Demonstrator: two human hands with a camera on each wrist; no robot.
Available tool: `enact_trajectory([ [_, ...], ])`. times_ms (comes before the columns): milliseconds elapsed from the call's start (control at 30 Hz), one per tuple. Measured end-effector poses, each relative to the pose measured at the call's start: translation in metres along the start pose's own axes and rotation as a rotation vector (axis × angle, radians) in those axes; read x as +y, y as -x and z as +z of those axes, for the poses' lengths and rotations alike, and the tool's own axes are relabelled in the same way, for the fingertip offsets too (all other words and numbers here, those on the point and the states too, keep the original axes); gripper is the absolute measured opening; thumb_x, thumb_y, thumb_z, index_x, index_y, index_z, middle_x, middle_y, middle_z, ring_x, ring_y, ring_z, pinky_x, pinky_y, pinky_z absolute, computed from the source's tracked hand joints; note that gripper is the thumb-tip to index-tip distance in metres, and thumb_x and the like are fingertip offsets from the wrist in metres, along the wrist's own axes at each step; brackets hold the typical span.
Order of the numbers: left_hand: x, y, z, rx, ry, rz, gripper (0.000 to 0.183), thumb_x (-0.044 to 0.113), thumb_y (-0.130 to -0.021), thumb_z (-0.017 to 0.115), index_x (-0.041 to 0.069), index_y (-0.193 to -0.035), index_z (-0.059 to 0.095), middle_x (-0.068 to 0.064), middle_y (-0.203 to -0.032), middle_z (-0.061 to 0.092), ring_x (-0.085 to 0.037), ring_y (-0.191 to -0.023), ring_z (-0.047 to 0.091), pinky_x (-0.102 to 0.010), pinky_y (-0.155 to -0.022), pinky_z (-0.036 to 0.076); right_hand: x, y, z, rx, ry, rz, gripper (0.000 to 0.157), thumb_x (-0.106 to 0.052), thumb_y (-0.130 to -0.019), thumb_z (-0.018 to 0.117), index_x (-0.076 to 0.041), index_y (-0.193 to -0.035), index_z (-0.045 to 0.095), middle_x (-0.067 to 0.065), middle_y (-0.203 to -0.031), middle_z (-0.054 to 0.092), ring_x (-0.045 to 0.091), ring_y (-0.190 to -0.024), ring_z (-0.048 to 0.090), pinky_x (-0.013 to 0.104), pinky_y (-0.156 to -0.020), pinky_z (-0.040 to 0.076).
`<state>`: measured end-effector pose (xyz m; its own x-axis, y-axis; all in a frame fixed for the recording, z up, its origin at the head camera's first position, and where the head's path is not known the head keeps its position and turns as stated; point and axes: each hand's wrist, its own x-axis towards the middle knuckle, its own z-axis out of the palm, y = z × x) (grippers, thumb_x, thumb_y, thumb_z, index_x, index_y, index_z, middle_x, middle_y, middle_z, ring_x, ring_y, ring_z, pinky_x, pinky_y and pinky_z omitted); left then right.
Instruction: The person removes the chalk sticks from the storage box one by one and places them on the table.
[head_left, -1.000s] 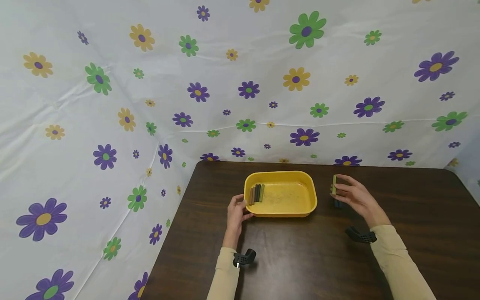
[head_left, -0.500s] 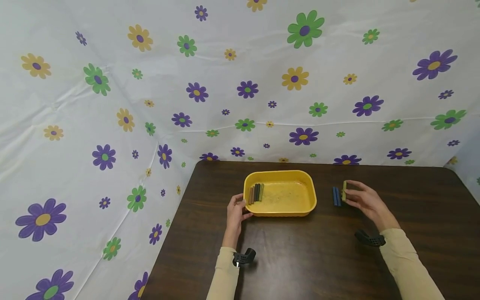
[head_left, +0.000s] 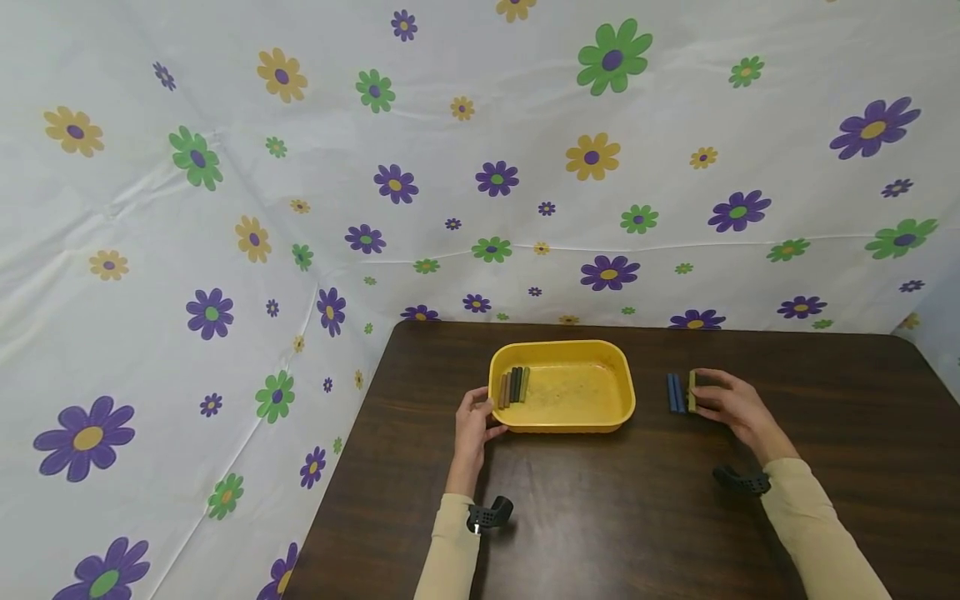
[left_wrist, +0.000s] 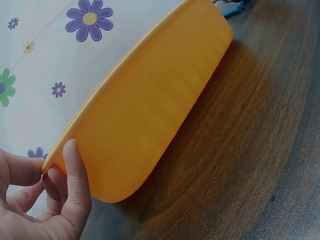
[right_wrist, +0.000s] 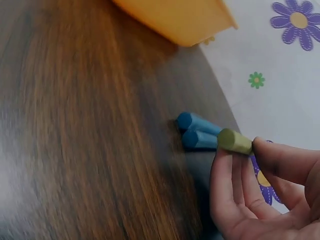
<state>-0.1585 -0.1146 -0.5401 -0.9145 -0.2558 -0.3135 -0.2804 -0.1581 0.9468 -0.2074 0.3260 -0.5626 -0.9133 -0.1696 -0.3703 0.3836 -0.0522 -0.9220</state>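
My left hand (head_left: 472,429) grips the near left corner of a yellow plastic tray (head_left: 562,428), thumb and fingers pinching its rim in the left wrist view. Several chalk sticks (head_left: 514,386), brown, dark and olive green, lie side by side at the tray's left end. To the right of the tray, my right hand (head_left: 738,410) pinches a yellow-green chalk stick (right_wrist: 235,141) between thumb and fingers. Close to the left of it, two blue chalk sticks (head_left: 676,393) lie parallel on the table.
The dark brown wooden table (head_left: 585,517) runs back to a white curtain (head_left: 450,150) printed with flowers. A black band with a mount (head_left: 489,514) sits on the left wrist, and another black band (head_left: 742,480) on the right.
My right hand has moved right and slightly nearer with the yellow-green chalk stick, uncovering the two blue ones, and it is now lower beside them. The left hand and tray have stayed still.
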Motion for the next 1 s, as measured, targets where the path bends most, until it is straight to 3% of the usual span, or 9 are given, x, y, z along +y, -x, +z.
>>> enact_trajectory([
  [133,0.0,0.0,0.0,0.001,-0.004,0.003,0.035,0.011,-0.104,0.052,0.001,-0.137,0.056,-0.027,-0.123,0.058,-0.025,-0.088,0.064,-0.029,-0.069,0.062,-0.001,-0.001,0.004,0.06,0.261,-0.083,0.059,-0.009,-0.105,0.06,0.013,-0.152,0.033,0.007,-0.107,0.071,0.0,-0.086,0.066,0.029,-0.079,0.061],
  [233,0.0,0.001,0.0,0.0,-0.004,0.004,0.036,0.012,-0.104,0.052,0.0,-0.137,0.056,-0.027,-0.123,0.058,-0.027,-0.09,0.064,-0.029,-0.069,0.062,-0.003,-0.001,0.009,0.098,0.373,-0.115,0.055,-0.005,-0.106,0.056,0.018,-0.15,0.032,0.027,-0.114,0.069,-0.001,-0.085,0.065,0.032,-0.079,0.062],
  [333,0.0,0.001,0.0,-0.008,-0.003,0.006,0.036,0.012,-0.104,0.052,0.0,-0.138,0.055,-0.027,-0.124,0.057,-0.027,-0.091,0.064,-0.029,-0.07,0.062,-0.003,0.0,0.012,0.12,0.409,-0.112,0.052,-0.002,-0.106,0.052,0.02,-0.149,0.032,0.036,-0.122,0.064,-0.002,-0.085,0.063,0.033,-0.08,0.062],
  [600,-0.001,0.001,-0.001,-0.007,-0.003,0.013,0.036,0.012,-0.105,0.051,0.0,-0.139,0.055,-0.027,-0.125,0.057,-0.024,-0.088,0.063,-0.029,-0.069,0.062,0.002,0.002,0.019,0.163,0.417,-0.128,0.05,-0.001,-0.105,0.052,0.02,-0.147,0.036,0.037,-0.121,0.064,0.0,-0.085,0.065,0.031,-0.078,0.062],
  [833,0.001,0.001,-0.001,-0.003,0.011,0.007,0.035,0.011,-0.104,0.052,0.0,-0.138,0.056,-0.027,-0.124,0.057,-0.024,-0.088,0.063,-0.028,-0.067,0.062,0.008,-0.005,0.027,0.282,0.599,-0.19,0.044,0.0,-0.098,0.065,0.019,-0.135,0.051,0.035,-0.108,0.07,0.019,-0.074,0.074,0.03,-0.064,0.062],
  [1000,-0.001,0.001,0.0,-0.005,0.013,0.004,0.035,0.011,-0.104,0.052,0.0,-0.137,0.056,-0.027,-0.122,0.058,-0.024,-0.087,0.063,-0.029,-0.067,0.062,0.009,-0.008,0.029,0.335,0.67,-0.217,0.04,-0.003,-0.098,0.068,0.018,-0.13,0.055,0.034,-0.101,0.071,0.026,-0.071,0.073,0.033,-0.06,0.061],
])
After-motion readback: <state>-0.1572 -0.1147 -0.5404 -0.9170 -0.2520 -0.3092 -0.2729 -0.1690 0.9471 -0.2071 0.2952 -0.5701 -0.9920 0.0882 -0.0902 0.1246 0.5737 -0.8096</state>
